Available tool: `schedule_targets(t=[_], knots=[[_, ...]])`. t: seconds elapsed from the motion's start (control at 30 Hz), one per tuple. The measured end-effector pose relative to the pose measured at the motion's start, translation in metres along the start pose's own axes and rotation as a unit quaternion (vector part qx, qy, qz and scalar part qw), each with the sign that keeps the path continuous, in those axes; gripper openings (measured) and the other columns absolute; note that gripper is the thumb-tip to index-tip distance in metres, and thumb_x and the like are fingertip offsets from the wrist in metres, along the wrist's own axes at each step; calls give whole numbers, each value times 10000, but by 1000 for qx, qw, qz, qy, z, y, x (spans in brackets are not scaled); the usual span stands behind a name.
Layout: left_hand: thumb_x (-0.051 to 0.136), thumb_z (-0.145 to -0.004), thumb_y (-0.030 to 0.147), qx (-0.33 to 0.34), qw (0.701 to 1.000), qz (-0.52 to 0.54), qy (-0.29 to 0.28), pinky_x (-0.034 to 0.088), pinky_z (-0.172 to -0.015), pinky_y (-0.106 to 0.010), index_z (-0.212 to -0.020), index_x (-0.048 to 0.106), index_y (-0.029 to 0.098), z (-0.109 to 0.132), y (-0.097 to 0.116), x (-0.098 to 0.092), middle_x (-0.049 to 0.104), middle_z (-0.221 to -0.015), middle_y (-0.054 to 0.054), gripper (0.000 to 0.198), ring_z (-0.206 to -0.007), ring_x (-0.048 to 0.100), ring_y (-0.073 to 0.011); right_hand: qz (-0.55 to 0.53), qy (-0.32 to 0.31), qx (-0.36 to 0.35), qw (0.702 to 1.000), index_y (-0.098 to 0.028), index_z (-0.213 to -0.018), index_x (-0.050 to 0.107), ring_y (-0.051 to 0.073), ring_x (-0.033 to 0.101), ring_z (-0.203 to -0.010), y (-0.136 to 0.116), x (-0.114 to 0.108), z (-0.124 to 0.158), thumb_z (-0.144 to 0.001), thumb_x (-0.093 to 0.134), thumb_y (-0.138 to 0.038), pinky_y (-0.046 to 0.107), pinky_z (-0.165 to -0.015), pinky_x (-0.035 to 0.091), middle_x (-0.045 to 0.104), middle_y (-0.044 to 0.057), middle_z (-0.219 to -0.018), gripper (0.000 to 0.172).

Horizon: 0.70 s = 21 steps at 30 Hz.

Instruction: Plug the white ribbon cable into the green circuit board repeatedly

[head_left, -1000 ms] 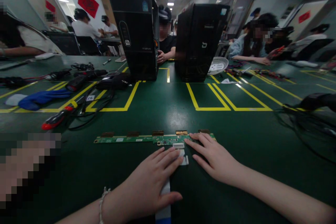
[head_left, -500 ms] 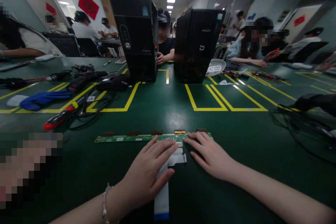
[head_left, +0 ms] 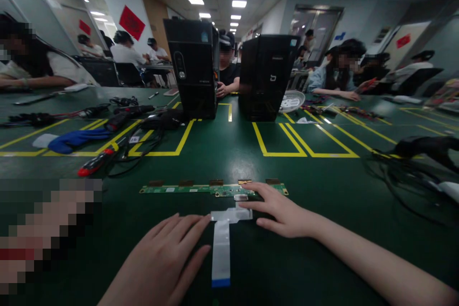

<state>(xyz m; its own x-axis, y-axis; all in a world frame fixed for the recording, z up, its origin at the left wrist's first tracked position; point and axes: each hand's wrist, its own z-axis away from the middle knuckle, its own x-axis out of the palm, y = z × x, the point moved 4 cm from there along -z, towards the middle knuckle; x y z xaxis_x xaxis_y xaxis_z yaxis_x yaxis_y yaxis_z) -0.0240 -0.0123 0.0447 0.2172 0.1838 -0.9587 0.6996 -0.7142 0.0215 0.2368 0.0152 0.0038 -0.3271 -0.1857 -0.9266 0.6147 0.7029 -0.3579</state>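
Note:
A long, narrow green circuit board (head_left: 201, 190) lies across the green table, with several brown film tabs along its far edge. From its near side a white flat ribbon cable (head_left: 221, 248) runs toward me, bent sideways partway and ending in a blue strip. My right hand (head_left: 278, 210) lies flat with fingers spread; its fingertips reach over the board's right part and the cable's connector end. My left hand (head_left: 168, 248) rests with fingers stretched out to the left of the cable, the fingertips at the left corner of its bend.
Two black computer towers (head_left: 191, 71) (head_left: 267, 76) stand ahead. At left lie a red-black screwdriver (head_left: 96, 162), a blue glove (head_left: 79, 139) and black cables. A white basket (head_left: 291, 101) sits behind the right tower. More cables (head_left: 405, 191) lie right. People sit around.
My left hand has drawn back toward me and left, off the board, uncovering the ribbon cable's bend. The right hand has shifted slightly left over the board. The camera view has tilted up slightly.

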Motion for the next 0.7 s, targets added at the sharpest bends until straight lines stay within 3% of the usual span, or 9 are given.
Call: schedule_targets(t=[0.1,0.2,0.3,0.37,0.53,0.7], knots=[[391,-950,475,-117,993,-3,-10,567,-870,-421,-1301,613,264,33,-26,17,707,-1196,-47,466,-1020,690,-261,-8,-29,14,999,-335,-1452,412,306,202,-1447,2,2,-2,-957,463,-532,559,-1137,246,191,82,-1597,536],[348,-920,525,-281,960,-5,-12,553,-878,-472,-1266,640,213,60,-53,40,700,-1190,-94,550,-1029,677,-291,-9,-43,26,999,-357,-1445,420,321,199,-1445,4,4,-3,-940,475,-568,584,-1138,218,213,73,-1591,551],[307,-910,543,-360,933,15,16,517,-938,-479,-1211,664,189,75,-66,54,677,-1206,-113,585,-1119,622,-297,-12,-43,31,999,-360,-1443,426,324,203,-1441,4,3,-3,-935,487,-568,580,-1140,214,269,67,-1569,552],[297,-917,541,-373,927,27,33,503,-958,-478,-1194,667,193,77,-67,56,669,-1210,-111,579,-1145,600,-293,-15,-40,27,999,-352,-1438,436,321,206,-1440,3,3,-3,-936,491,-557,571,-1142,220,301,64,-1556,545],[352,-931,500,-313,949,23,28,486,-971,-496,-1210,654,168,67,-60,53,646,-1243,-128,528,-1153,588,-302,-8,-39,24,999,-329,-1445,426,293,253,-1427,0,3,-2,-948,482,-540,565,-1140,242,320,63,-1553,543],[355,-942,467,-295,954,16,49,485,-981,-469,-1183,659,185,66,-58,51,652,-1234,-117,480,-1153,591,-285,-11,-42,42,998,-340,-1453,410,287,256,-1430,-4,3,5,-955,473,-534,562,-1137,261,310,56,-1560,537]])
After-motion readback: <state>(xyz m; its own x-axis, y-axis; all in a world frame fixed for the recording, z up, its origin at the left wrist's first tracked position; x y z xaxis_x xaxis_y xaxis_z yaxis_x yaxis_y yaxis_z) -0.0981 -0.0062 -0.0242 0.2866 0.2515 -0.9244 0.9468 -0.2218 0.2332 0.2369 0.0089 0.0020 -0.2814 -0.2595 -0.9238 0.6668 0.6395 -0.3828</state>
